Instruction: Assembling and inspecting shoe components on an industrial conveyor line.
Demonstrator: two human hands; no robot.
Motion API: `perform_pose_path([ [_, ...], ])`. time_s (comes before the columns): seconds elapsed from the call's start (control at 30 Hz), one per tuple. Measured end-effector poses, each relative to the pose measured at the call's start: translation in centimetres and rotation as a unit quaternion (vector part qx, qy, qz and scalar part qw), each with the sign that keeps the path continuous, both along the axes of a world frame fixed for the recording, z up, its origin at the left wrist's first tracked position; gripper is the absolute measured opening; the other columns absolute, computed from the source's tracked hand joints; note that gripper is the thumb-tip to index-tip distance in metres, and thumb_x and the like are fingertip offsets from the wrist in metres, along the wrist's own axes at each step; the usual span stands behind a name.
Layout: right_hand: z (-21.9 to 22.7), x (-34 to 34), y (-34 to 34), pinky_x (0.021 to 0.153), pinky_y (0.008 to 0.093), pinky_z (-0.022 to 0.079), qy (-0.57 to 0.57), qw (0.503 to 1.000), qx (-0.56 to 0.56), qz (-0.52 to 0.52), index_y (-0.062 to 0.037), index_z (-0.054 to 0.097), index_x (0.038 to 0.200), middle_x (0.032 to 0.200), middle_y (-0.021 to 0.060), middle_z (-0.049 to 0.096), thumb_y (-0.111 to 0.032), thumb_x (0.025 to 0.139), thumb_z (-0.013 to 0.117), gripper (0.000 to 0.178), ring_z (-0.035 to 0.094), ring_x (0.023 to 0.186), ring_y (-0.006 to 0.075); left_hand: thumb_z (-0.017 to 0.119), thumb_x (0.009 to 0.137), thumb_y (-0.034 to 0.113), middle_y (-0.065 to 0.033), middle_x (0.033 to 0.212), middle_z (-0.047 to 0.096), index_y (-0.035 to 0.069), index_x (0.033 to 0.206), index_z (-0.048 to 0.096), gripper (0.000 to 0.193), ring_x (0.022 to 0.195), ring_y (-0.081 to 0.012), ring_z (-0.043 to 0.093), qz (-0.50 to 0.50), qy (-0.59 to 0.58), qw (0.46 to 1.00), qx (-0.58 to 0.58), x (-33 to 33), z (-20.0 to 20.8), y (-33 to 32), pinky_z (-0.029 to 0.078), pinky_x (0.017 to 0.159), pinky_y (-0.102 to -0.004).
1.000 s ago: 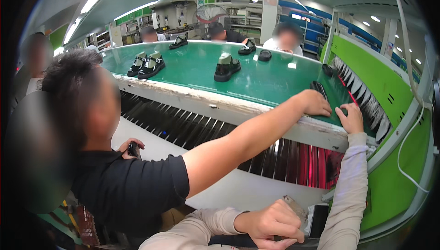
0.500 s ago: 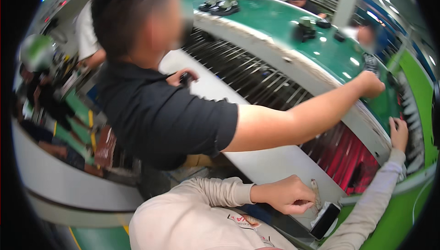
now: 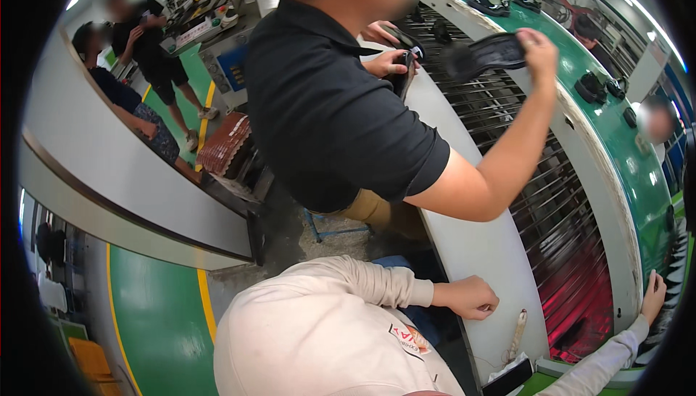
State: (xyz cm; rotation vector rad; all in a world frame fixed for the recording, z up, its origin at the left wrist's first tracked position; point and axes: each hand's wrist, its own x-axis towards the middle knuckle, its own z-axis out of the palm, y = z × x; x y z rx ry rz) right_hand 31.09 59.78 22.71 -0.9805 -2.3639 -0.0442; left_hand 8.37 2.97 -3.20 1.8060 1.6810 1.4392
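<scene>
Drawn back from the green belt (image 3: 623,157) since half a second ago is the bare arm of a co-worker (image 3: 341,106) in a black shirt, and a black sole-shaped piece (image 3: 496,56) is now held up at the upper centre right of the frame. The view has been swung toward the person's left, so that more of the floor is shown.

The person's left hand (image 3: 467,298) is seen at the lower centre right, loosely curled into a fist, beside a white ledge (image 3: 471,244); whether anything is enclosed by it cannot be told. At the right edge, the right hand (image 3: 655,298) is set at the rim of the belt, just beside a row of pale bristles (image 3: 676,265); whether its fingers are together or apart cannot be told.

Below the left hand, a pale stick-like object (image 3: 516,334) and a phone (image 3: 509,378) are placed on the ledge. The sole-shaped piece is gripped at one end by the co-worker's raised hand (image 3: 538,55), above dark slats (image 3: 554,207) that are lit red toward the lower right. Black shoes (image 3: 489,2) are carried on the belt at the upper right. Two bystanders are seen at the upper left, beyond a dark red crate (image 3: 225,142).
</scene>
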Motion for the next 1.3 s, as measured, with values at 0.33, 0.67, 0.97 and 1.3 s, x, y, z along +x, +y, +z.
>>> perform_pose_path([
  [0.33,-0.8,-0.2,2.3,0.101,0.0417,0.051,-0.014,0.998,0.041,0.037,-0.0007,0.074,0.122,0.12,0.0215,0.072,-0.041,0.109,0.065,0.043,0.067,0.114,0.0382,0.071,0.088,0.015,-0.0075,0.079,0.07,0.009,0.089,0.072,0.006,0.068,-0.0307,0.068,0.029,0.036,0.999,0.027,0.4,-0.4,-0.4,0.054,0.063,-0.0411],
  [0.67,-0.9,-2.4,-4.2,0.087,0.045,0.052,0.042,0.997,0.067,-0.01,-0.0035,0.076,0.106,0.098,0.0187,0.069,-0.036,0.102,0.072,0.033,0.068,0.096,0.0365,0.073,0.091,0.011,-0.0063,0.075,0.066,0.008,0.093,0.073,0.004,0.06,-0.0258,0.065,0.043,0.044,0.997,0.038,0.7,0.8,-0.7,0.051,0.057,-0.0377],
  [0.97,-0.7,-2.9,-7.0,0.09,0.0437,0.052,0.078,0.995,0.062,0.006,-0.0018,0.075,0.102,0.1,0.0173,0.068,-0.031,0.1,0.074,0.03,0.068,0.102,0.0359,0.074,0.091,0.012,-0.0057,0.074,0.065,0.008,0.093,0.074,0.004,0.059,-0.0255,0.065,0.045,0.091,0.995,0.013,0.7,0.9,-0.7,0.051,0.056,-0.0379],
  [1.3,2.2,-4.1,-12.9,0.082,0.0414,0.052,0.174,0.979,0.108,0.014,-0.0029,0.075,0.101,0.092,0.0129,0.065,-0.03,0.1,0.075,0.027,0.066,0.089,0.0301,0.074,0.09,0.014,-0.0071,0.076,0.067,0.008,0.094,0.073,0.007,0.062,-0.0297,0.066,0.038,0.118,0.992,0.032,0.9,1.1,-0.3,0.053,0.058,-0.0409],
])
